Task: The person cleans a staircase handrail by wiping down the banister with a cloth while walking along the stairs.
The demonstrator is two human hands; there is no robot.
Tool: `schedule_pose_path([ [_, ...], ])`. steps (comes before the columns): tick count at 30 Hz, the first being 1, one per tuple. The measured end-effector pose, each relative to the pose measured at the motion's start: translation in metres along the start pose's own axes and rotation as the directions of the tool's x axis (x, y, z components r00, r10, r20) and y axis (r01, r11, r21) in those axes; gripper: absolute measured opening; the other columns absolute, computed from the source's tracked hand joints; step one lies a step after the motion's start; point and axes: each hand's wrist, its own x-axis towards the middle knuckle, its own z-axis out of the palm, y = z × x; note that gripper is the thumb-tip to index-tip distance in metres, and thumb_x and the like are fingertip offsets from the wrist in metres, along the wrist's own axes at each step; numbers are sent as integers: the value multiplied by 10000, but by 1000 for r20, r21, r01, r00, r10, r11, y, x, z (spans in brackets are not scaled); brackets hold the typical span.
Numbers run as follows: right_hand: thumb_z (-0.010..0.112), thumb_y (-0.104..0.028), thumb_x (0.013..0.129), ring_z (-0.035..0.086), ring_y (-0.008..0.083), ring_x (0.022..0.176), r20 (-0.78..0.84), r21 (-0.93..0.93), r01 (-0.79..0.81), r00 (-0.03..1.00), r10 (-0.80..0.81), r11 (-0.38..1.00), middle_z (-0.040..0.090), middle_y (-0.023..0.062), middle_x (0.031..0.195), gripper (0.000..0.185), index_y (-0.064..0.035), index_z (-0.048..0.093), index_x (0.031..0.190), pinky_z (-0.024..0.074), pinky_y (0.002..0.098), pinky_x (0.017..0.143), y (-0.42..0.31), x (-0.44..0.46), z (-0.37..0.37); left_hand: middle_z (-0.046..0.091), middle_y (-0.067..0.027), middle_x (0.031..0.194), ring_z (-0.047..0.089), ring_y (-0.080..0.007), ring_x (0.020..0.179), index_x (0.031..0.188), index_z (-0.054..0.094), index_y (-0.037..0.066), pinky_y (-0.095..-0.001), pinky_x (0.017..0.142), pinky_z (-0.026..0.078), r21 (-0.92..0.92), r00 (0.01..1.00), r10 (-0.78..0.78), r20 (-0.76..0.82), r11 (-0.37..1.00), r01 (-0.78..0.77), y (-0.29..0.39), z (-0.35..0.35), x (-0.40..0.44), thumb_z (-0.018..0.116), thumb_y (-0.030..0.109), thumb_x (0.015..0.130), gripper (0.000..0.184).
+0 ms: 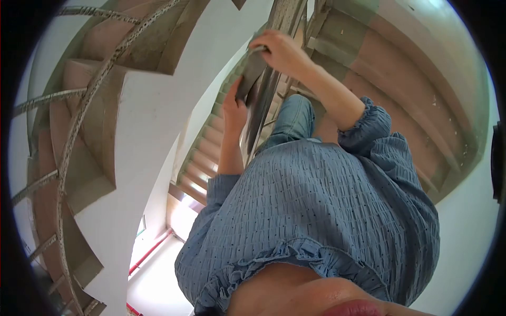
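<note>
In the head view, a grey cloth [252,73] lies lengthwise along the stair handrail [259,108], between the person's two hands. The right hand [279,50] has its fingers curled over and its thumb tucked under the far end, pinching it with no visible gap. The left hand [234,105] is closed around the nearer end from the other side; part of its grip is hidden, so how tightly it presses cannot be told. Holding both ends presumably keeps the strip stretched and stops it slipping off the rail. The forearms pass on either side of the handrail, the left over the stairwell with its lower flight [203,142], the right beside the brown steps [406,100]. The jeans [295,116] show just beside the rail, a stance that likely lets both arms reach around it.

The cloth looks matte, dark grey and narrow, fairly smooth along its middle and bent at the far end; its weave is too blurred to make out.
</note>
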Motion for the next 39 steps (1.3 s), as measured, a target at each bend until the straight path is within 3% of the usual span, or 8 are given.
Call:
schedule_pose_path([
  [5, 618, -6, 807, 628, 373, 967, -131, 37, -26, 991, 30, 999, 627, 154, 1036, 307, -113, 721, 1076, 514, 441, 883, -37, -1, 13, 608, -235, 1303, 571, -393, 1228, 1362, 570, 52, -439, 1067, 435, 30, 1000, 28, -10, 999, -28, -11, -25, 0, 366, -147, 765, 662],
  [9, 588, 15, 797, 635, 386, 984, -38, 74, -18, 999, 21, 997, 631, 155, 1042, 294, -93, 728, 1031, 521, 448, 871, -37, -50, 62, 619, -233, 1291, 576, -396, 1222, 1351, 582, 62, -446, 1061, 442, 56, 1000, 0, 25, 998, -1, -70, -24, -51, 370, -142, 761, 659],
  [15, 582, 4, 788, 634, 385, 1007, 244, 69, -197, 954, 175, 978, 633, 162, 1033, 310, -89, 725, 1047, 518, 451, 875, 35, -114, 99, 643, -223, 1261, 590, -380, 1223, 1332, 599, 80, -434, 1061, 446, -50, 964, -189, 187, 978, 202, -114, 31, -103, 357, -142, 736, 680],
  [19, 578, 4, 793, 633, 386, 1015, 240, -13, -195, 951, 192, 981, 639, 161, 1052, 319, -85, 723, 1063, 514, 457, 887, 82, -123, 107, 641, -218, 1265, 591, -372, 1225, 1331, 599, 84, -423, 1058, 447, -6, 965, -157, 209, 987, 162, -126, 76, -95, 355, -140, 736, 681],
  [24, 602, -29, 819, 629, 374, 1050, -18, -85, -234, 972, 233, 969, 645, 156, 1084, 289, -88, 722, 1076, 513, 460, 906, 102, -103, 92, 645, -212, 1261, 590, -374, 1219, 1329, 606, 100, -422, 1051, 449, -44, 984, -74, 161, 996, 82, -126, 89, -50, 382, -127, 744, 667],
  [31, 616, -10, 811, 625, 366, 1064, 54, -117, -281, 956, 288, 953, 632, 149, 1086, 289, -90, 707, 1074, 514, 448, 911, 138, -155, 134, 651, -201, 1255, 603, -369, 1190, 1303, 635, 111, -427, 1043, 455, 16, 975, -135, 177, 991, 134, -185, 117, -93, 414, -133, 743, 649],
  [34, 626, -24, 796, 626, 366, 1069, 282, -10, -330, 904, 320, 944, 635, 156, 1110, 296, -97, 710, 1070, 514, 449, 923, 141, -181, 143, 650, -195, 1255, 599, -366, 1190, 1297, 638, 114, -433, 1041, 454, -10, 950, -186, 250, 981, 194, -201, 133, -124, 415, -143, 745, 649],
  [39, 632, -36, 815, 628, 366, 1063, 95, -104, -248, 962, 257, 963, 655, 150, 1129, 288, -93, 709, 1086, 513, 439, 930, 194, -182, 141, 644, -194, 1250, 595, -390, 1167, 1302, 630, 121, -448, 1028, 459, 31, 939, -178, 294, 984, 176, -197, 165, -102, 461, -136, 759, 624],
])
